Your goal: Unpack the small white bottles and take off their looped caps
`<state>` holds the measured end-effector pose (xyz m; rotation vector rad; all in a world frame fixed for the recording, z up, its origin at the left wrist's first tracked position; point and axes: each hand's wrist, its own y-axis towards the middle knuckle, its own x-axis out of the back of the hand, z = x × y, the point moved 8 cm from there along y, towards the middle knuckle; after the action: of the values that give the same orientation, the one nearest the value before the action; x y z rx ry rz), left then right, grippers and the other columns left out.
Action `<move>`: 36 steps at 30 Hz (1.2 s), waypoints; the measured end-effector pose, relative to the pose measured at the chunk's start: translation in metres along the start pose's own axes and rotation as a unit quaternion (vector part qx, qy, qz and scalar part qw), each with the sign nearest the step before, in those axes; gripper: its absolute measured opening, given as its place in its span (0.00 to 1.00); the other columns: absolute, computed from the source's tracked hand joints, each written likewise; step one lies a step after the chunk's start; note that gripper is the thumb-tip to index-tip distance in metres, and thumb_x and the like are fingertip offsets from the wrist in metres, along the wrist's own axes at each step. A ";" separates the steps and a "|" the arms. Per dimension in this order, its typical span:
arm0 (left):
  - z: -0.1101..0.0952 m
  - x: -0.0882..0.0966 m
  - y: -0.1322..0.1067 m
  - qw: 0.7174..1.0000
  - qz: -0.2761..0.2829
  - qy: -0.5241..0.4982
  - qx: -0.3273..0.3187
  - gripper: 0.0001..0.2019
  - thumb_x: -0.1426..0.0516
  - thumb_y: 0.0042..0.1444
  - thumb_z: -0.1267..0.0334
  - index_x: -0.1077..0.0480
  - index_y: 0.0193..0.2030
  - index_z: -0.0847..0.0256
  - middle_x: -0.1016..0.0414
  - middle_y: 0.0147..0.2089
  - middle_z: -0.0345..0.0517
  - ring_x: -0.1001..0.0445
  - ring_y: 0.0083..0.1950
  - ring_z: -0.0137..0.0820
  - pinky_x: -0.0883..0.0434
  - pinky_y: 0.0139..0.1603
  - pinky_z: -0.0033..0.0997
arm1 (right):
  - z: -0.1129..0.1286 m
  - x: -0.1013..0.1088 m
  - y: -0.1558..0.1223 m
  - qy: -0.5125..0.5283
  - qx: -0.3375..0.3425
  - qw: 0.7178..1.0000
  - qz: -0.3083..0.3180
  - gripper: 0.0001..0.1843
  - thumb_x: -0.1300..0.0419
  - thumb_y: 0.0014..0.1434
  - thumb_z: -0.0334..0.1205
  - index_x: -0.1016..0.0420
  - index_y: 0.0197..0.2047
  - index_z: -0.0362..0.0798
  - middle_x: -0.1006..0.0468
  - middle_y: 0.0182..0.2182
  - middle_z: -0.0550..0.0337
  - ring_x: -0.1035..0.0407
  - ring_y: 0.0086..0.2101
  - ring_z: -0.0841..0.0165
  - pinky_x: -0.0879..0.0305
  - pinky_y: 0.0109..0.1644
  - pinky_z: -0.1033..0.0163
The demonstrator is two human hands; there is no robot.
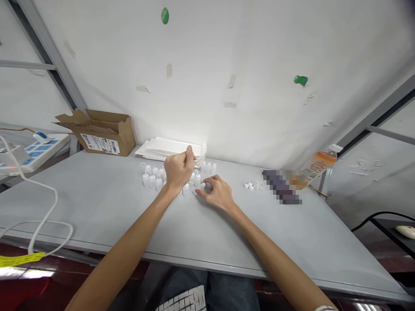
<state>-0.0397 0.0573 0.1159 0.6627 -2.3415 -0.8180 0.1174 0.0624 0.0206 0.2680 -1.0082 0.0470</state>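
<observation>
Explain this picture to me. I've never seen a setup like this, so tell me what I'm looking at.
No machine here: these are a person's own bare hands, seen from a camera worn on their head, looking forward and down. The left hand is raised, its fingertips pinched beside a stack of white paper; anything held there is too small to tell. The right hand reaches among small white plastic bottles on a grey table. A cardboard box stands further back.
</observation>
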 end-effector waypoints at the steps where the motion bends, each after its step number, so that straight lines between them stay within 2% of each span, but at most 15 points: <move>1: -0.003 -0.001 -0.002 1.000 0.003 -0.005 -0.008 0.29 0.56 0.66 0.52 0.26 0.20 0.60 0.28 0.16 0.44 0.28 0.20 0.28 0.35 0.29 0.29 | -0.001 0.000 0.000 -0.002 -0.005 1.000 0.007 0.19 0.35 0.51 0.54 0.21 0.43 0.52 0.25 0.43 0.54 0.30 0.36 0.64 0.40 0.37 0.60; 7: -0.022 -0.014 -0.023 0.998 0.039 0.009 -0.053 0.29 0.56 0.66 0.53 0.31 0.15 0.59 0.29 0.16 0.44 0.26 0.24 0.29 0.38 0.27 0.29 | -0.011 0.004 0.003 0.008 -0.004 0.999 0.040 0.09 0.32 0.49 0.44 0.21 0.34 0.52 0.25 0.43 0.56 0.31 0.40 0.63 0.39 0.41 0.60; 12: -0.029 -0.026 -0.036 0.993 0.061 0.020 -0.100 0.28 0.55 0.66 0.55 0.35 0.14 0.59 0.31 0.15 0.43 0.29 0.22 0.28 0.40 0.25 0.28 | -0.017 0.007 0.010 0.044 0.032 0.995 0.081 0.02 0.34 0.50 0.37 0.20 0.30 0.51 0.22 0.37 0.58 0.30 0.39 0.64 0.37 0.42 0.61; 15: -0.033 -0.025 -0.037 0.989 0.042 0.007 -0.141 0.27 0.54 0.66 0.57 0.34 0.15 0.60 0.32 0.14 0.41 0.31 0.20 0.26 0.41 0.24 0.27 | -0.024 0.014 0.012 0.121 0.048 0.982 0.135 0.02 0.33 0.49 0.37 0.20 0.29 0.49 0.21 0.34 0.59 0.29 0.38 0.64 0.36 0.43 0.61; 17: -0.040 -0.026 -0.040 0.983 0.042 0.001 -0.178 0.26 0.53 0.66 0.59 0.33 0.17 0.61 0.31 0.16 0.41 0.31 0.21 0.25 0.40 0.24 0.27 | -0.027 0.021 0.009 0.188 0.069 0.958 0.206 0.05 0.34 0.50 0.40 0.20 0.30 0.47 0.20 0.32 0.59 0.28 0.37 0.65 0.35 0.43 0.62; 19: -0.049 -0.033 -0.049 0.973 0.066 0.008 -0.219 0.23 0.53 0.66 0.62 0.30 0.20 0.61 0.28 0.20 0.42 0.29 0.25 0.26 0.37 0.27 0.27 | -0.034 0.030 0.003 0.246 0.065 0.929 0.267 0.09 0.35 0.52 0.43 0.19 0.33 0.46 0.20 0.32 0.58 0.28 0.35 0.66 0.34 0.42 0.61; 22: -0.061 -0.052 -0.071 0.954 0.130 0.038 -0.266 0.16 0.52 0.65 0.64 0.26 0.31 0.61 0.23 0.30 0.45 0.26 0.34 0.29 0.34 0.33 0.28 | -0.057 0.052 -0.001 0.294 0.014 0.920 0.258 0.12 0.35 0.52 0.45 0.19 0.35 0.45 0.20 0.34 0.55 0.28 0.36 0.65 0.32 0.42 0.60; 24: -0.060 -0.066 -0.086 0.946 0.175 0.067 -0.266 0.12 0.49 0.64 0.62 0.25 0.40 0.62 0.22 0.38 0.48 0.25 0.40 0.33 0.32 0.36 0.30 | -0.071 0.062 -0.004 0.313 -0.016 0.919 0.237 0.13 0.35 0.53 0.47 0.20 0.35 0.45 0.20 0.34 0.54 0.27 0.39 0.64 0.31 0.42 0.60; 26: -0.053 -0.082 -0.098 0.935 0.228 0.096 -0.254 0.12 0.47 0.63 0.60 0.27 0.46 0.63 0.22 0.43 0.50 0.26 0.44 0.37 0.31 0.40 0.33 | -0.080 0.064 -0.007 0.329 -0.037 0.916 0.227 0.14 0.35 0.54 0.48 0.20 0.34 0.44 0.20 0.34 0.53 0.26 0.39 0.63 0.31 0.42 0.60; 30: -0.032 -0.104 -0.108 0.912 0.329 0.129 -0.209 0.14 0.46 0.63 0.60 0.29 0.51 0.63 0.22 0.43 0.51 0.25 0.46 0.40 0.31 0.44 0.38 | -0.079 0.054 -0.009 0.361 -0.052 0.905 0.218 0.14 0.36 0.54 0.48 0.23 0.32 0.43 0.21 0.33 0.53 0.25 0.36 0.64 0.30 0.38 0.61; 34: -0.015 -0.107 -0.101 0.913 0.364 0.137 -0.125 0.14 0.50 0.65 0.59 0.29 0.52 0.60 0.22 0.40 0.47 0.24 0.40 0.38 0.34 0.35 0.34 | -0.069 0.040 -0.009 0.376 -0.040 0.899 0.223 0.13 0.39 0.58 0.46 0.25 0.33 0.43 0.21 0.31 0.54 0.25 0.33 0.66 0.30 0.34 0.63; 36: -0.013 -0.105 -0.098 0.915 0.362 0.136 -0.111 0.14 0.51 0.65 0.60 0.29 0.52 0.57 0.22 0.41 0.46 0.24 0.39 0.37 0.37 0.31 0.32 | -0.066 0.039 -0.008 0.374 -0.036 0.902 0.215 0.13 0.41 0.59 0.45 0.25 0.33 0.43 0.22 0.31 0.54 0.25 0.32 0.67 0.31 0.33 0.64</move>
<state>0.0700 0.0481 0.0223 -0.1929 -1.9640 -0.5777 0.1944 0.0674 0.0180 -0.0562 -0.2804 0.4799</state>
